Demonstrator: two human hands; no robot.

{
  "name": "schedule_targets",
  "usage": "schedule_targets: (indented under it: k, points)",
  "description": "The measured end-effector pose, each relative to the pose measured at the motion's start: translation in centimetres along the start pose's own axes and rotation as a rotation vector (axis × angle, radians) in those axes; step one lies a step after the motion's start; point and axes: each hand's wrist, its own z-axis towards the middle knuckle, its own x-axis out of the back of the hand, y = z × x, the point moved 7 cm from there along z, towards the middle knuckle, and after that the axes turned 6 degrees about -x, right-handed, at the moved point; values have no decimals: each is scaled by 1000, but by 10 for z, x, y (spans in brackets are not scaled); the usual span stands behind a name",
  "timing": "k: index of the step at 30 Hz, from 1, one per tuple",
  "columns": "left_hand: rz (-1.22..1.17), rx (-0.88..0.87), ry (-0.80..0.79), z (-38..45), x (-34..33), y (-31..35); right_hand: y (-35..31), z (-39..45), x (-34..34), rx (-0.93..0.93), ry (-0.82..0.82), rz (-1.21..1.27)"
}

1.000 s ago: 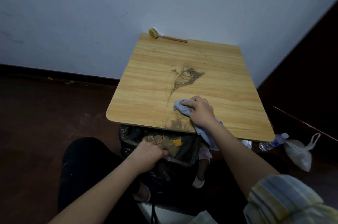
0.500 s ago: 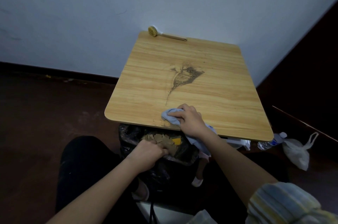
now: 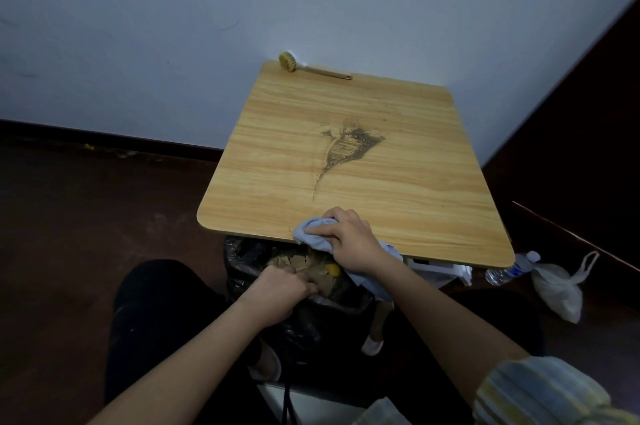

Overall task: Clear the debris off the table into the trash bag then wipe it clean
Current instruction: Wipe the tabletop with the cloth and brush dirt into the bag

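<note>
Blue cloth (image 3: 313, 234) gripped by right hand (image 3: 349, 239) at tabletop (image 3: 433, 182) near edge; black trash bag (image 3: 242, 272) rim held by left hand (image 3: 277, 293) directly below. Cloth best kept pressed flat, grit stain (image 3: 349, 147) at tabletop centre dragged over edge into bag.

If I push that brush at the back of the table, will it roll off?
Probably not far. The brush has a round head but a long straight handle, so it would likely swing rather than roll. It looks light and stiff, and lies right at the table's far edge, against the wall.
</note>
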Motion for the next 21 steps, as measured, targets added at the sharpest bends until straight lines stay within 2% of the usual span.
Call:
schedule_targets:
  k: [8,11,14,17,21]
  points:
    - [-1,-10,18,0,2,-1,-5,-7,1,83,-22,-21]
    - [-11,-3,9,0,2,-1,8,0,23,9,133,37]
    - [-15,-4,-3,0,0,-1,38,8,45,-180,310,74]
    - [-21,-3,3,0,0,-1,65,13,36,-326,219,49]
    - [-18,-6,5,1,-3,-2,65,12,17,-315,167,-29]
